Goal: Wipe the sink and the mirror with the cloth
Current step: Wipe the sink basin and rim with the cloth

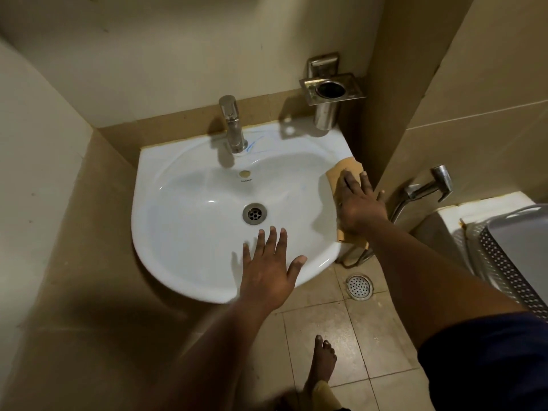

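While spread flat, right hand [360, 207] presses cloth [344, 170].

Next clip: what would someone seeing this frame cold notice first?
The white sink fills the middle, a steel tap at its back. The right hand presses an orange cloth flat on its right rim; the left hand rests spread on the front edge.
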